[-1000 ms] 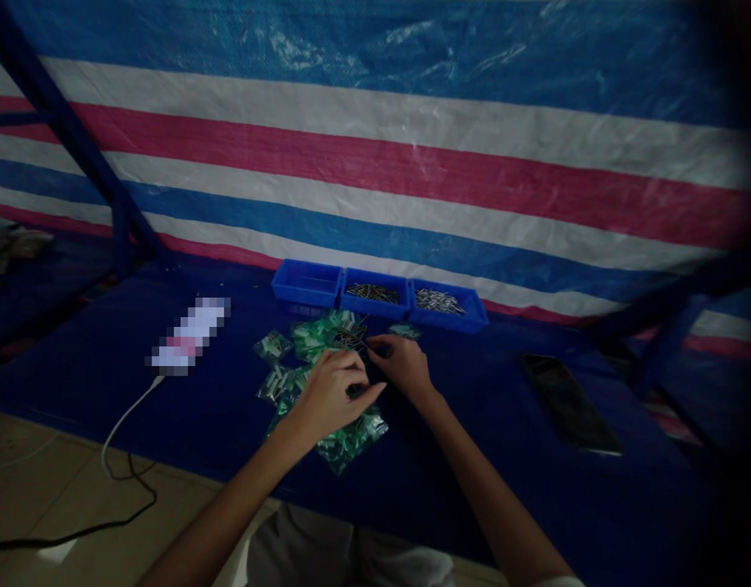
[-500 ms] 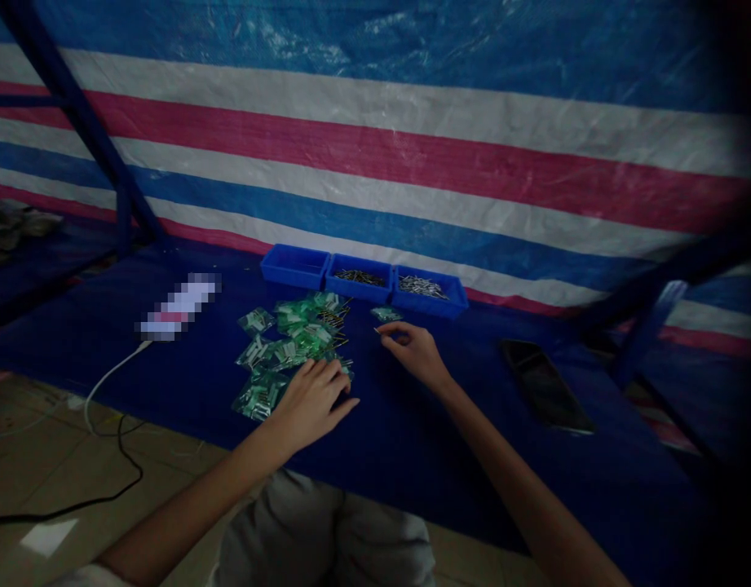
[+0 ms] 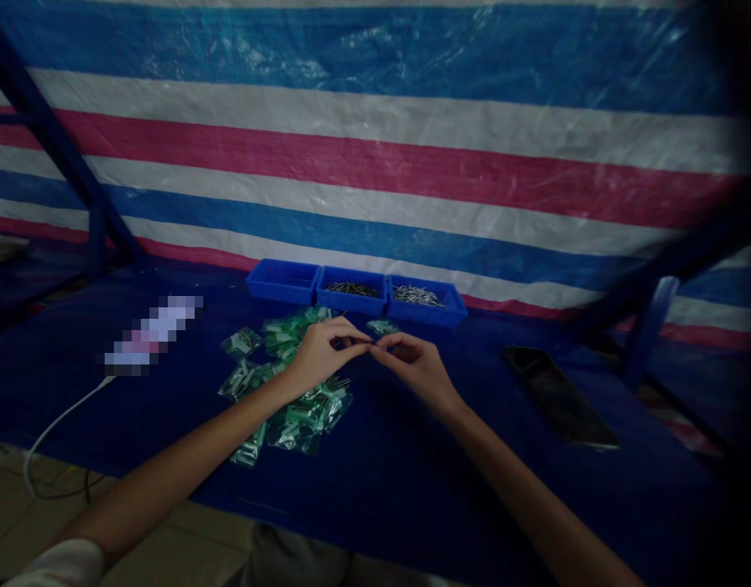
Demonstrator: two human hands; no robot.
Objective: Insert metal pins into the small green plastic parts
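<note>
My left hand (image 3: 326, 349) and my right hand (image 3: 415, 367) meet fingertip to fingertip above the blue table, both closed in a pinch. Whatever lies between the fingertips is too small to make out. Under and beside my left hand spreads a pile of small clear-green plastic packets (image 3: 302, 420) with slim pieces inside. A single packet (image 3: 382, 327) lies just beyond the fingertips. Behind it stand three blue bins in a row: the left bin (image 3: 283, 281) shows no contents, the middle one holds dark thin metal pieces (image 3: 352, 289), the right one silvery pieces (image 3: 417, 295).
To the right lies a dark phone (image 3: 562, 397). A blurred-out white object (image 3: 152, 336) with a white cable (image 3: 50, 432) is at the left. Blue frame posts (image 3: 650, 330) stand at both sides, and a striped tarp (image 3: 375, 163) hangs behind the table (image 3: 412, 481).
My left hand has left the near side of the packet pile and moved up and right to meet my right hand's fingertips. The view has shifted slightly.
</note>
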